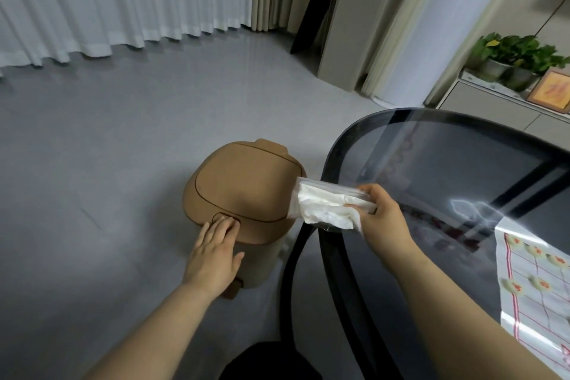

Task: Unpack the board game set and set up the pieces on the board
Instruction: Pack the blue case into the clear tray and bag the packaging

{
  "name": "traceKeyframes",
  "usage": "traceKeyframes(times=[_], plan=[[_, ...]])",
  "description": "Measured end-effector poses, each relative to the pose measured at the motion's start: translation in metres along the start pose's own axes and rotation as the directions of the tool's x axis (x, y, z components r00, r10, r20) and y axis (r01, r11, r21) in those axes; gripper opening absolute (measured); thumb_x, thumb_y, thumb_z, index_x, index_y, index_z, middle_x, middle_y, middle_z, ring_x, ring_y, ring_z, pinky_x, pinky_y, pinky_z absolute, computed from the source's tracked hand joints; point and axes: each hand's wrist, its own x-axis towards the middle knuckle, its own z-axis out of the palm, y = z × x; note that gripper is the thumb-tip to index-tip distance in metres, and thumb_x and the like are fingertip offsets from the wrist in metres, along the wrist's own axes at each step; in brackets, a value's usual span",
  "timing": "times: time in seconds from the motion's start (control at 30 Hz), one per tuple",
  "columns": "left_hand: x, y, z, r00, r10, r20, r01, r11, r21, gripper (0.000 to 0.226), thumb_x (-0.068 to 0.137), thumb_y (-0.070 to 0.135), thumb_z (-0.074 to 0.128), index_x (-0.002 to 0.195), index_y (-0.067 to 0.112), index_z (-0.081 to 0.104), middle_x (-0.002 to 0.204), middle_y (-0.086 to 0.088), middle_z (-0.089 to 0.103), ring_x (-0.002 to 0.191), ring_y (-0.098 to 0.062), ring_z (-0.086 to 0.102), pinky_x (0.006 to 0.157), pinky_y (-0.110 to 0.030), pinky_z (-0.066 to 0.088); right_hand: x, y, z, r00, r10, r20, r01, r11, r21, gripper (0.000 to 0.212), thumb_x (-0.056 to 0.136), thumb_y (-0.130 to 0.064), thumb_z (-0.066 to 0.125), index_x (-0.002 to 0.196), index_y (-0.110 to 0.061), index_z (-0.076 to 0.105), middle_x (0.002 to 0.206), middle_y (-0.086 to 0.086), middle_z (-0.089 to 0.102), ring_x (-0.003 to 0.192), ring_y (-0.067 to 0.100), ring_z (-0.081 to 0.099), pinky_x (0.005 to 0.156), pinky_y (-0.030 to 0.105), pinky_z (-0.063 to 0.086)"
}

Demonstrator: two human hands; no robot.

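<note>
The left hand (216, 253) lies flat with fingers stretched out and spread, its grip open and holding nothing. The fingertips (226, 223) press on the small push panel at the front edge of the lid of a tan bin (243, 191), which stands on the grey floor (108, 148). The lid is down. Far beyond this hand, white curtains (123, 0) hang along the back wall.

To the right of the bin, the right hand (382, 213) has its grip closed on a clear plastic bag (327, 203) with crumpled white wrapping inside, pinched between thumb and fingers at the bag's right end. The bag sticks out leftward from the grip, its free end over the right rim of the bin lid, just above the edge of the tabletop (447, 163). Whether the bag touches the lid cannot be told.

The tabletop is dark glass with a rounded black rim and extends right of and behind this grip. Farther right and nearer the person than the grip, the game board (533, 281), a white sheet with red lines, lies on the tabletop with round pale pieces (539, 284) set on its crossings. Far behind the grip, at the upper right, potted plants (515, 55) sit on a low cabinet.
</note>
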Motion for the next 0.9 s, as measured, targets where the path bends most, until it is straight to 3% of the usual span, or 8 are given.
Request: traceKeyframes(times=[0.07,0.13,0.23,0.37,0.53,0.7,0.8,0.9], plan=[[0.002,0.001,-0.002,1.0,-0.002,-0.023,0.001,0.999,-0.05,0.058,0.087,0.026,0.057,0.137,0.007,0.036,0.142,-0.008,0.038,0.136,-0.021,0.028,0.108,-0.027,-0.005,-0.001,0.0,0.001,1.0,-0.002,-0.008,0.002,1.0,0.003,0.016,0.085,-0.005,0.057,0.101,-0.007,0.053,0.085,0.003,0.058,0.066,0.006,0.051,0.05,0.005,0.04],[0.004,0.002,-0.005,0.999,0.016,-0.041,-0.018,0.999,-0.044,0.058,0.092,0.032,0.046,0.142,0.012,0.026,0.148,-0.001,0.027,0.14,-0.014,0.017,0.105,-0.023,-0.012,-0.002,-0.002,0.002,1.0,-0.003,-0.021,0.003,1.0,0.01,0.016,0.086,-0.006,0.057,0.101,-0.008,0.053,0.085,0.002,0.058,0.067,0.008,0.051,0.055,0.011,0.041],[0.005,0.004,-0.009,1.0,-0.005,-0.025,0.004,0.999,-0.046,0.06,0.092,0.034,0.045,0.143,0.015,0.022,0.149,0.002,0.023,0.14,-0.012,0.013,0.107,-0.021,-0.012,-0.004,-0.002,0.002,1.0,0.004,-0.024,-0.003,0.999,0.034,0.013,0.086,-0.006,0.057,0.098,-0.008,0.053,0.082,0.001,0.057,0.067,0.01,0.052,0.058,0.016,0.041],[0.006,0.006,-0.018,0.999,-0.001,0.041,-0.001,0.999,0.044,0.064,0.092,0.036,0.043,0.145,0.016,0.014,0.151,0.004,0.016,0.14,-0.01,0.01,0.112,-0.025,-0.007,-0.007,-0.002,0.003,0.999,-0.004,-0.035,0.006,0.999,0.043,0.011,0.086,-0.007,0.056,0.094,-0.013,0.05,0.081,-0.002,0.056,0.068,0.004,0.051,0.053,0.008,0.041],[-0.004,0.009,-0.02,0.981,-0.004,0.196,-0.023,0.99,0.139,0.077,0.092,0.036,0.043,0.145,0.008,-0.006,0.154,-0.006,-0.008,0.142,-0.019,-0.008,0.11,-0.027,-0.013,-0.011,-0.001,0.004,0.998,-0.013,-0.054,0.017,0.997,0.078,0.014,0.087,-0.007,0.055,0.097,-0.015,0.049,0.093,0.003,0.057,0.08,0.014,0.054,0.063,0.015,0.043],[0.008,0.007,-0.034,0.97,0.001,0.244,-0.037,0.989,0.145,0.065,0.093,0.035,0.04,0.146,0.012,0.009,0.154,-0.003,0.007,0.142,-0.016,0.004,0.111,-0.03,-0.013,-0.01,-0.003,0.003,0.999,0.008,-0.035,-0.004,0.994,0.113,0.014,0.087,-0.004,0.055,0.095,-0.014,0.05,0.092,0.004,0.058,0.078,0.013,0.054,0.062,0.015,0.042],[0.019,0.01,-0.046,0.987,-0.081,0.138,0.115,0.958,-0.263,0.044,0.097,0.022,0.037,0.14,0.014,0.032,0.15,-0.003,0.026,0.138,-0.015,0.02,0.113,-0.027,0.003,-0.009,-0.007,0.001,1.0,0.011,-0.005,-0.01,0.991,0.13,0.014,0.087,-0.002,0.054,0.094,-0.014,0.05,0.088,0.002,0.057,0.074,0.011,0.053,0.059,0.014,0.045],[0.032,0.03,-0.076,0.967,-0.248,0.056,0.205,0.63,-0.749,0.04,0.096,0.022,0.041,0.135,0.014,0.041,0.14,0.001,0.039,0.13,-0.014,0.035,0.103,-0.024,0.025,-0.006,-0.018,0.002,0.992,-0.06,0.107,0.051,0.995,0.088,0.02,0.086,0.0,0.055,0.096,-0.016,0.051,0.083,-0.009,0.053,0.074,0.005,0.052,0.053,0.005,0.045]])
